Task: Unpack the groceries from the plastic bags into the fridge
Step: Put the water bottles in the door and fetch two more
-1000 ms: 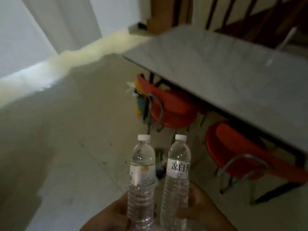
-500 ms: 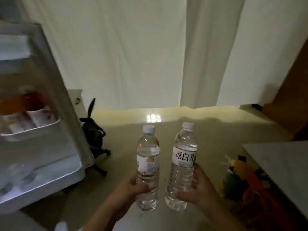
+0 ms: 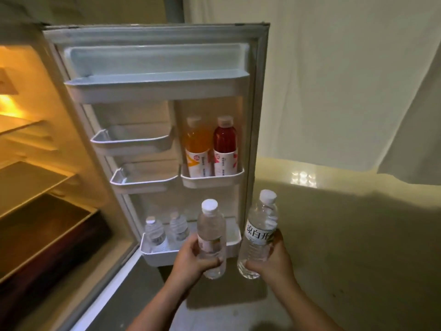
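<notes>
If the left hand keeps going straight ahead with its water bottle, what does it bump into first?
Probably the bottom door shelf: the left hand and its water bottle sit just before its free right part. Depth is unclear.

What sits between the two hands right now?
In the head view, only the two water bottles: the left hand grips one bottle, the right hand the other.

Your bottom door bin (image 3: 152,255) has two small water bottles (image 3: 155,234) occupying its left half; the right half is free. The orange drink bottle (image 3: 197,146) and red drink bottle (image 3: 225,145) fill the right middle bin (image 3: 212,181). The top door shelf (image 3: 157,88) is clear.
</notes>
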